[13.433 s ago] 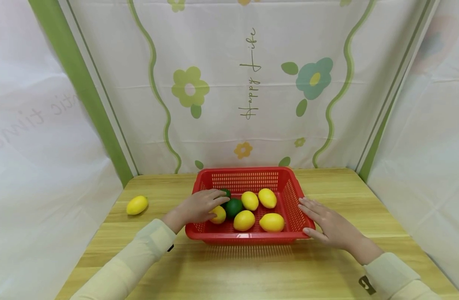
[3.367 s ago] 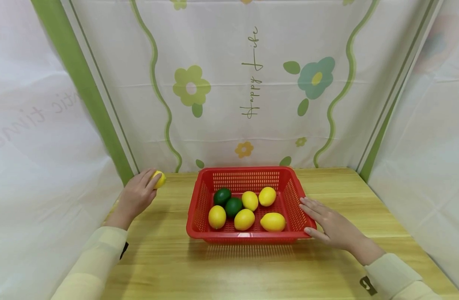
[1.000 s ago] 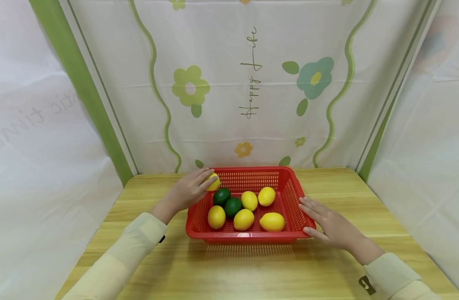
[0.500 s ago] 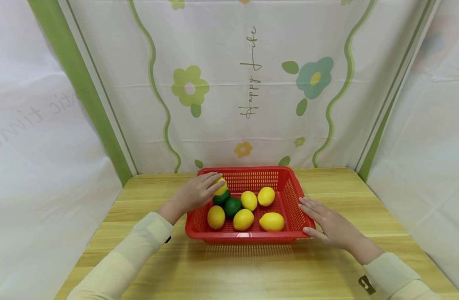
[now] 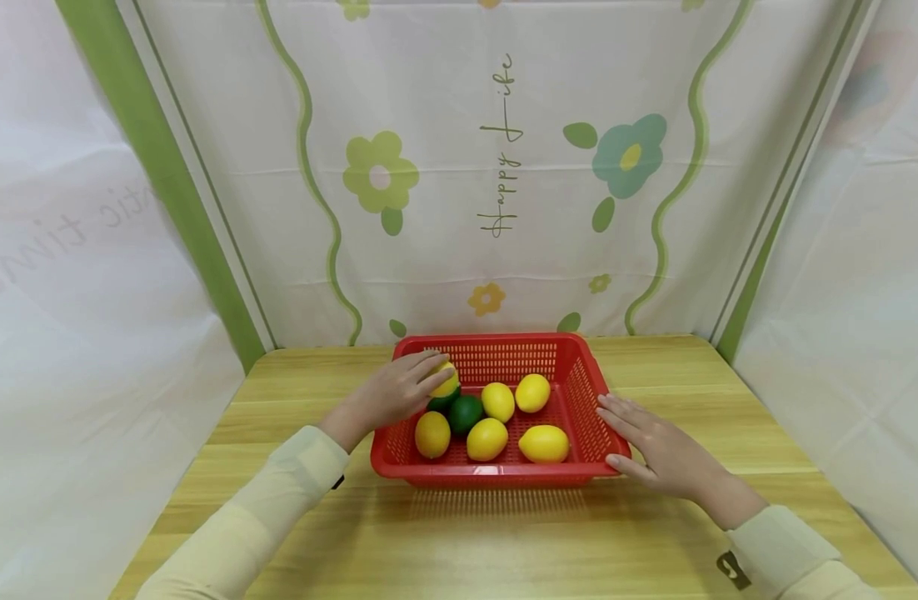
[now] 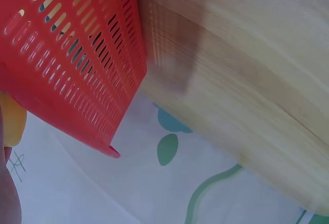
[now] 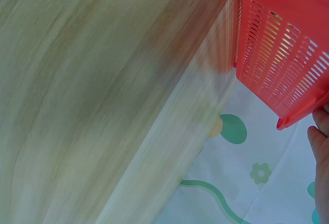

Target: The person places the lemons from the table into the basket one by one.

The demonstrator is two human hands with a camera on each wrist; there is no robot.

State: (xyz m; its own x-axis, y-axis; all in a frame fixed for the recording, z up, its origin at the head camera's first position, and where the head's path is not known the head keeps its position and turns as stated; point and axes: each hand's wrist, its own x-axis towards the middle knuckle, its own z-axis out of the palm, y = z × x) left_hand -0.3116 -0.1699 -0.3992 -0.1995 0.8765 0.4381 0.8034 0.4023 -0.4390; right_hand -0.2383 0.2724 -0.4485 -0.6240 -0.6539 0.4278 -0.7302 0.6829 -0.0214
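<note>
My left hand (image 5: 391, 392) holds a yellow lemon (image 5: 447, 380) between fingers and thumb, inside the left part of a red plastic basket (image 5: 496, 472). That lemon overlaps a dark green lime-like fruit (image 5: 440, 403) in the head view. A second dark green fruit (image 5: 466, 415) lies beside it, among several other lemons (image 5: 487, 439) on the basket floor. In the left wrist view the held lemon (image 6: 13, 122) shows past the basket rim. My right hand (image 5: 665, 450) rests with straight fingers on the basket's right rim, also seen at the edge of the right wrist view.
The basket stands on a wooden table (image 5: 459, 550) near its back edge. Behind it hangs a white curtain (image 5: 444, 267) with printed flowers, and white sheets enclose both sides.
My left hand took the lone lemon from the table's left side, carried it right into the basket, and lowered it slightly over the last second. My right hand stays on the rim.
</note>
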